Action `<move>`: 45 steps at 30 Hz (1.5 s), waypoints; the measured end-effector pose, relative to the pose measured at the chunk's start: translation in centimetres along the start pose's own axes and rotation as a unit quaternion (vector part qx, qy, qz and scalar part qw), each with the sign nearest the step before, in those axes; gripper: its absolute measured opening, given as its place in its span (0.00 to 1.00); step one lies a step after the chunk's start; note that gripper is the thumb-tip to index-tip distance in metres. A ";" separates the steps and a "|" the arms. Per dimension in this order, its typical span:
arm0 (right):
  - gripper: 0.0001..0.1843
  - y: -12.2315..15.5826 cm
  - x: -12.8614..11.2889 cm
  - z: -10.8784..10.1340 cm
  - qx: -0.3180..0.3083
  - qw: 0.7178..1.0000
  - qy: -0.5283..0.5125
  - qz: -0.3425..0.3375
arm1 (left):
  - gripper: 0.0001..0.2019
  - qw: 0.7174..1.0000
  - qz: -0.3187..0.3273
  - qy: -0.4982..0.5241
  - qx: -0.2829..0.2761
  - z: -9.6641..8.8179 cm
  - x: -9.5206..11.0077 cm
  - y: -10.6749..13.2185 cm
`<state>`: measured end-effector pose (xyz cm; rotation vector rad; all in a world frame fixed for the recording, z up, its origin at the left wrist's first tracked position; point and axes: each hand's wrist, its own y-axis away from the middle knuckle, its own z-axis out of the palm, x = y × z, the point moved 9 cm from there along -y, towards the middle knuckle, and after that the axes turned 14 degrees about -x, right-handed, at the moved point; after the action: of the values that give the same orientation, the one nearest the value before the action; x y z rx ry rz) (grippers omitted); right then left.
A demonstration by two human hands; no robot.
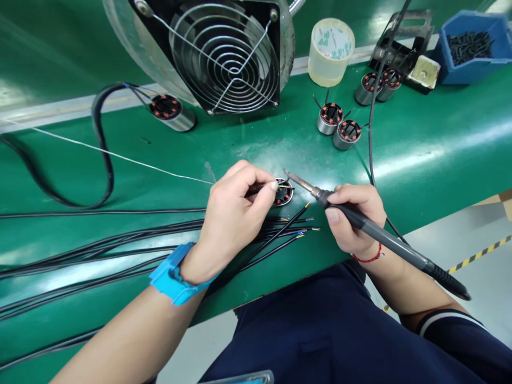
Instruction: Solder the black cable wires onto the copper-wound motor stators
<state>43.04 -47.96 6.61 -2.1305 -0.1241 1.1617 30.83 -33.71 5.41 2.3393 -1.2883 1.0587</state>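
The left hand (234,210) has its grip pressed together, thumb and fingers pinching a thin black wire (260,188) and holding its end over the small motor stator (284,192) that lies on the green table (420,154) right at the fingertips. The right hand (354,218) has its grip closed around the dark handle of a soldering iron (360,221), held like a pen, with the metal tip just beside the stator's upper edge. The wire looks light and limp, so it wants pinching close to its stripped end; the stator seems small, stiff and fairly dense, with fine copper windings that are probably delicate, so its metal rim is the safer place to hold. The iron is rigid, and only its handle is fit to touch. Below both hands lie loose black leads (280,232) with coloured ends. Farther away from the grip, beyond the stator, stand more stators (338,125) and a fan (228,53). To the far right of the right hand, a blue bin (472,66) holds a heap of small dark parts, too small to identify.
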 end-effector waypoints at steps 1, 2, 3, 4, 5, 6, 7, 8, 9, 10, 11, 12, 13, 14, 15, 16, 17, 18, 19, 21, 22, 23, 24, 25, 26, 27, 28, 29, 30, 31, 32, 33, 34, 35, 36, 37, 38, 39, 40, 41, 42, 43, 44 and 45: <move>0.08 0.0 0.2 0.1 -0.003 1.000 0.002 0.009 | 0.07 1.000 0.001 -0.001 0.001 0.0 0.0 0.0; 0.12 -0.1 0.6 0.3 -0.014 1.000 -0.002 0.028 | 0.07 1.000 0.003 -0.001 0.002 0.0 0.0 0.0; 0.15 -0.2 1.1 0.7 -0.032 0.998 -0.012 0.054 | 0.07 1.000 0.004 -0.001 0.001 0.0 0.0 0.0; 0.20 -0.4 1.7 1.1 -0.059 0.994 -0.031 0.085 | 0.07 1.000 0.004 0.000 -0.001 0.0 0.0 0.0; 0.23 -0.7 2.2 1.7 -0.088 0.988 -0.055 0.112 | 0.07 1.000 0.004 0.002 -0.003 0.1 0.0 -0.1; 0.24 -0.9 2.7 2.1 -0.118 0.981 -0.077 0.136 | 0.07 1.000 0.003 0.003 -0.004 0.1 0.0 -0.1; 0.24 -1.4 2.9 2.5 -0.143 0.974 -0.090 0.151 | 0.07 1.000 0.000 0.003 -0.006 0.1 0.0 -0.1; 0.22 -1.9 3.0 2.7 -0.165 0.969 -0.094 0.159 | 0.07 1.000 -0.002 0.003 -0.008 0.1 -0.1 -0.1; 0.20 -2.5 3.1 2.8 -0.186 0.965 -0.087 0.163 | 0.07 1.000 -0.004 0.001 -0.009 0.2 -0.1 -0.2; 0.18 -3.1 3.2 3.0 -0.206 0.962 -0.074 0.166 | 0.07 1.000 -0.005 0.000 -0.009 0.2 -0.1 -0.2; 0.16 -3.6 3.3 3.1 -0.224 0.959 -0.061 0.165 | 0.07 1.000 -0.007 -0.001 -0.011 0.2 -0.1 -0.2; 0.15 -4.1 3.5 3.3 -0.241 0.955 -0.054 0.163 | 0.07 1.000 -0.009 -0.002 -0.012 0.2 -0.2 -0.2; 0.15 -4.5 3.7 3.6 -0.254 0.953 -0.052 0.159 | 0.07 1.000 -0.010 -0.002 -0.013 0.3 -0.2 -0.3; 0.16 -4.7 4.1 4.0 -0.263 0.950 -0.056 0.158 | 0.06 1.000 -0.012 -0.003 -0.012 0.3 -0.3 -0.3; 0.17 -4.7 4.6 4.3 -0.266 0.949 -0.062 0.159 | 0.06 1.000 -0.014 -0.003 -0.012 0.3 -0.3 -0.3; 0.19 -4.6 5.2 4.6 -0.266 0.948 -0.069 0.163 | 0.06 1.000 -0.016 -0.002 -0.011 0.3 -0.3 -0.3; 0.20 -4.4 5.8 4.9 -0.262 0.948 -0.074 0.167 | 0.06 1.000 -0.017 -0.001 -0.010 0.3 -0.3 -0.3; 0.20 -4.2 6.3 5.2 -0.255 0.949 -0.078 0.167 | 0.06 1.000 -0.019 0.001 -0.009 0.3 -0.4 -0.3; 0.20 -4.0 6.6 5.3 -0.243 0.953 -0.082 0.162 | 0.06 1.000 -0.020 0.003 -0.009 0.3 -0.4 -0.3; 0.19 -3.8 6.6 5.0 -0.216 0.962 -0.077 0.148 | 0.06 1.000 -0.026 0.009 -0.015 0.4 -0.5 -0.3; 0.19 -3.8 6.3 4.7 -0.204 0.966 -0.066 0.142 | 0.06 0.999 -0.030 0.011 -0.020 0.5 -0.6 -0.3; 0.18 -3.7 5.9 4.3 -0.193 0.970 -0.049 0.138 | 0.07 0.999 -0.034 0.012 -0.027 0.5 -0.6 -0.3; 0.17 -3.8 5.3 3.7 -0.183 0.974 -0.026 0.134 | 0.07 0.999 -0.037 0.012 -0.035 0.6 -0.6 -0.3; 0.17 -3.8 4.6 3.1 -0.171 0.977 -0.001 0.126 | 0.07 0.998 -0.040 0.010 -0.045 0.7 -0.6 -0.4; 0.16 -3.8 3.8 2.4 -0.156 0.981 0.021 0.113 | 0.07 0.998 -0.041 0.007 -0.057 0.8 -0.6 -0.4; 0.16 -3.7 3.0 1.7 -0.137 0.985 0.037 0.097 | 0.08 0.997 -0.042 0.004 -0.069 0.9 -0.5 -0.4; 0.15 -3.6 2.2 1.1 -0.117 0.989 0.044 0.079 | 0.08 0.996 -0.043 0.001 -0.079 1.0 -0.5 -0.4; 0.14 -3.3 1.6 0.5 -0.096 0.992 0.046 0.062 | 0.08 0.995 -0.043 -0.001 -0.087 1.0 -0.4 -0.4; 0.13 -3.0 1.2 0.0 -0.076 0.995 0.042 0.046 | 0.08 0.995 -0.043 -0.001 -0.092 1.0 -0.3 -0.4; 0.12 -2.7 1.0 -0.3 -0.058 0.997 0.036 0.035 | 0.09 0.995 -0.041 -0.001 -0.095 0.9 -0.3 -0.4; 0.10 -2.3 0.8 -0.6 -0.043 0.998 0.028 0.026 | 0.09 0.995 -0.039 -0.001 -0.096 0.7 -0.2 -0.4; 0.09 -2.0 0.8 -0.7 -0.031 0.999 0.020 0.020 | 0.09 0.994 -0.037 -0.002 -0.098 0.5 -0.2 -0.5; 0.08 -1.8 0.8 -0.7 -0.023 1.000 0.011 0.017 | 0.09 0.994 -0.036 -0.004 -0.100 0.2 -0.2 -0.5; 0.08 -1.7 0.7 -0.7 -0.020 1.000 0.003 0.016 | 0.09 0.994 -0.035 -0.006 -0.101 -0.1 -0.3 -0.5; 0.08 -1.6 0.6 -0.5 -0.021 1.000 -0.003 0.012 | 0.09 0.994 -0.035 -0.009 -0.100 -0.3 -0.4 -0.5; 0.07 -1.7 0.5 -0.3 -0.025 1.000 -0.007 0.009 | 0.08 0.994 -0.036 -0.011 -0.099 -0.6 -0.4 -0.6; 0.07 -1.7 0.4 -0.1 -0.031 0.999 -0.009 0.006 | 0.08 0.994 -0.037 -0.012 -0.099 -0.7 -0.5 -0.6; 0.07 -1.8 0.2 0.1 -0.037 0.999 -0.009 0.004 | 0.08 0.994 -0.037 -0.011 -0.098 -0.8 -0.5 -0.6; 0.07 -1.9 0.1 0.2 -0.041 0.999 -0.009 0.003 | 0.08 0.994 -0.038 -0.009 -0.098 -0.8 -0.5 -0.6; 0.07 -1.9 0.1 0.2 -0.042 0.999 -0.008 0.003 | 0.08 0.994 -0.039 -0.006 -0.101 -0.6 -0.5 -0.6; 0.07 -1.9 0.1 0.2 -0.042 0.999 -0.005 0.005 | 0.09 0.994 -0.039 -0.004 -0.104 -0.4 -0.4 -0.6; 0.06 -1.9 0.2 0.2 -0.041 0.999 -0.001 0.009 | 0.09 0.994 -0.038 -0.003 -0.105 -0.1 -0.3 -0.6; 0.06 -1.8 0.3 0.1 -0.037 0.999 0.003 0.013 | 0.09 0.994 -0.035 -0.003 -0.105 0.1 -0.1 -0.5; 0.06 -1.8 0.5 0.0 -0.031 0.999 0.006 0.019 | 0.09 0.994 -0.033 -0.005 -0.102 0.3 0.0 -0.5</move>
<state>43.77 -46.47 7.38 -2.2018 -0.1167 1.1806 31.37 -33.61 5.22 2.2203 -1.2496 0.8516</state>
